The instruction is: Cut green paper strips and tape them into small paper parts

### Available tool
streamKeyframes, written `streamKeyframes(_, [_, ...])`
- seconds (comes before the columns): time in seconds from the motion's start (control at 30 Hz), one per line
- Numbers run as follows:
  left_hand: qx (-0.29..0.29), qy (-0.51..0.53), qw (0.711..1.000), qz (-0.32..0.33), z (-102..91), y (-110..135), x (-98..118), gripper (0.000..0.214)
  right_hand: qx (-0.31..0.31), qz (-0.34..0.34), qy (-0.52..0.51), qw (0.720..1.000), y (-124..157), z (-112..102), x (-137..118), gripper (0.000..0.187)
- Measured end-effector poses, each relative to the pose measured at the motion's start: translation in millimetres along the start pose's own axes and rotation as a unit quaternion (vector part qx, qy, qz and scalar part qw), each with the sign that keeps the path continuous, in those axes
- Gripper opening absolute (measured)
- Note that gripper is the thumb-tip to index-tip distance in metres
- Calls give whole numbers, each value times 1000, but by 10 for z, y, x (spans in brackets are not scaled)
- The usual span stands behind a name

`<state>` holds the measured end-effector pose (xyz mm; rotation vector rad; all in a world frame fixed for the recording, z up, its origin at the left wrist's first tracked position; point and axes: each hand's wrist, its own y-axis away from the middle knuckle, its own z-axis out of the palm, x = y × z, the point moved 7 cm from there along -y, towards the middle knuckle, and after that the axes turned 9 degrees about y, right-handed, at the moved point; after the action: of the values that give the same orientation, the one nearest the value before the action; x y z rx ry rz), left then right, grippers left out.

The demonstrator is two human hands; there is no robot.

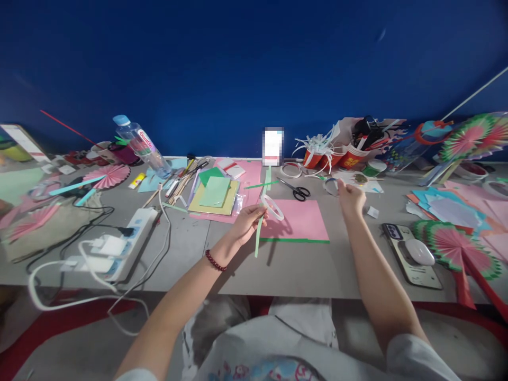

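Note:
My left hand [254, 218] is pinched on a light green paper strip [257, 243] that hangs below the fingers and continues above them. A white ring, which looks like a roll of tape [279, 212], sits tilted at the same fingertips. My right hand [351, 199] is raised over the right part of the table with its fingers closed; whatever they hold is too small to make out. Just left of it in view is another ring-shaped roll [329, 186]. Beneath my left hand lies a pink paper sheet [305, 219] with a green front edge.
Black-handled scissors [300, 193] lie behind the pink sheet. A stack of coloured paper [215, 191], a bottle [145, 148] and a power strip [133, 243] are on the left. Red paper cups [353, 159], a phone [410, 254] and folded paper fans [456, 246] are on the right.

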<state>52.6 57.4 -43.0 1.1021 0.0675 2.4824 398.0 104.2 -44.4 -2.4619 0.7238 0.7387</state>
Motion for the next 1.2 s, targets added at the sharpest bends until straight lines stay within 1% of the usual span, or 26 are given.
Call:
streamKeyframes(0.07, [0, -7, 1000, 2, 2, 6, 5, 36, 34, 48, 43, 997, -43, -114, 144, 34])
streamKeyframes(0.1, [0, -11, 1000, 3, 1, 8, 5, 35, 50, 58, 58, 995, -46, -165, 179, 31])
streamKeyframes(0.13, [0, -16, 1000, 4, -2, 9, 4, 35, 55, 53, 72, 994, -44, -196, 186, 30])
streamKeyframes(0.27, [3, -25, 1000, 9, -20, 7, 4, 35, 37, 27, 118, 992, -17, -214, 176, 30])
streamKeyframes(0.37, [2, -27, 1000, 14, -28, 7, 7, 33, 70, -8, 116, 991, 12, -247, 120, 23])
streamKeyframes(0.4, [1, -29, 999, 14, -29, 9, 6, 33, 70, -10, 114, 991, 15, -243, 112, 22])
streamKeyframes(0.5, [-4, -31, 999, 12, -27, 16, 3, 33, 39, -7, 99, 994, 0, -192, 100, 25])
streamKeyframes(0.57, [-6, -35, 999, 13, -23, 21, 5, 33, 32, -38, 74, 996, -8, -175, 38, 26])
streamKeyframes(0.67, [1, -53, 998, 15, -25, 30, 15, 36, 56, -113, 31, 992, 46, -191, -140, 13])
streamKeyframes(0.7, [5, -60, 998, 16, -26, 33, 19, 37, 59, -140, 15, 988, 91, -189, -223, 15])
streamKeyframes(0.73, [9, -65, 998, 17, -25, 36, 22, 38, 54, -168, -5, 984, 153, -178, -323, 23])
streamKeyframes(0.77, [12, -68, 997, 17, -23, 38, 23, 39, 37, -199, -29, 979, 235, -153, -444, 30])
streamKeyframes(0.8, [15, -67, 997, 18, -19, 40, 25, 39, 14, -227, -60, 972, 336, -127, -575, 31])
streamKeyframes(0.83, [17, -64, 998, 17, -14, 42, 25, 39, -24, -249, -93, 964, 454, -89, -713, 29])
streamKeyframes(0.9, [21, -57, 998, 14, -6, 41, 22, 39, -131, -261, -159, 943, 732, 9, -977, 26])
streamKeyframes(0.97, [23, -54, 998, 15, 1, 37, 25, 40, -279, -295, -197, 892, 1108, 120, -1259, 28])
streamKeyframes(1.03, [18, -63, 998, 25, 10, 32, 42, 40, -352, -337, -205, 849, 1440, 128, -1472, 27])
streamKeyframes(1.1, [9, -88, 995, 43, 19, 29, 70, 40, -376, -341, -208, 836, 1626, 119, -1569, 21])
streamKeyframes(1.17, [13, -137, 988, 69, 10, 36, 105, 41, -374, -324, -201, 846, 1691, 128, -1583, 20])
streamKeyframes(1.2, [25, -170, 981, 91, -5, 47, 136, 41, -367, -314, -198, 853, 1694, 138, -1573, 22])
